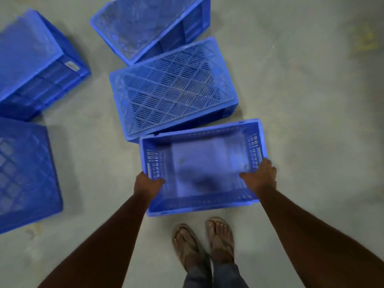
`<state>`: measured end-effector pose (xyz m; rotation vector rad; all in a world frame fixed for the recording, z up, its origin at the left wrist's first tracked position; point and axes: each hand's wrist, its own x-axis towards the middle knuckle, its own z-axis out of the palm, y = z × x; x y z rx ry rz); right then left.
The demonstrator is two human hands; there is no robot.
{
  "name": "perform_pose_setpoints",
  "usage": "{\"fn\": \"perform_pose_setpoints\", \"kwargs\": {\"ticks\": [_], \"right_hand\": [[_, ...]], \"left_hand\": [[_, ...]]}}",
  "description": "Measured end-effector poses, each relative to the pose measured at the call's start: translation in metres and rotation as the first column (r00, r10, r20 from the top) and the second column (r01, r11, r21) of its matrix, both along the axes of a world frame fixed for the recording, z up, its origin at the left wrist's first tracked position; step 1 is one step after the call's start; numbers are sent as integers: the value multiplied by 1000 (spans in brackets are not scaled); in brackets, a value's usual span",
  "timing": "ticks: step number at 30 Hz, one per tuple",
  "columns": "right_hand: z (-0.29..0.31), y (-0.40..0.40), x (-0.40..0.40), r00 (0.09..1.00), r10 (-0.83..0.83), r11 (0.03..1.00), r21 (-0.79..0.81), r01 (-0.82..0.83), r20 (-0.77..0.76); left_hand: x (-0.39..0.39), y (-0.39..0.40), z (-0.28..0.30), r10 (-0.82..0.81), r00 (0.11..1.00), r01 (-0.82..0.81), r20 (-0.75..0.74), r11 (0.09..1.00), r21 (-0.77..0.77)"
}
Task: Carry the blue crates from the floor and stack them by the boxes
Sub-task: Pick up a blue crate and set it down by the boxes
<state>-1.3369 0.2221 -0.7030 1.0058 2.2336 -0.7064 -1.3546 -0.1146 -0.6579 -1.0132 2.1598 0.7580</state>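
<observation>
Held crate: an open-side-up blue crate [202,167], in front of the feet [205,242], just beside an overturned crate.
Left hand: the left hand [148,185] is closed on the left end wall, thumb inside.
Right hand: the right hand [260,176] is closed on the right end wall, thumb inside.
Lifted or not: cannot tell; the picture is blurred.
Crates on floor: four more, bottom up, on the floor [301,100]: middle crate [172,88], far crate [149,26], two left crates [35,63].
Boxes: not in view.
Progress: early, I judge; one crate is in hand, four wait, and no stack is seen.
</observation>
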Motion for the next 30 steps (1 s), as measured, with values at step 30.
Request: {"fn": "perform_pose_setpoints", "kwargs": {"ticks": [30], "right_hand": [[409, -30, 86, 834, -449, 845, -455, 280, -322]], "left_hand": [[218, -96, 388, 667, 620, -652, -414, 731, 201]]}}
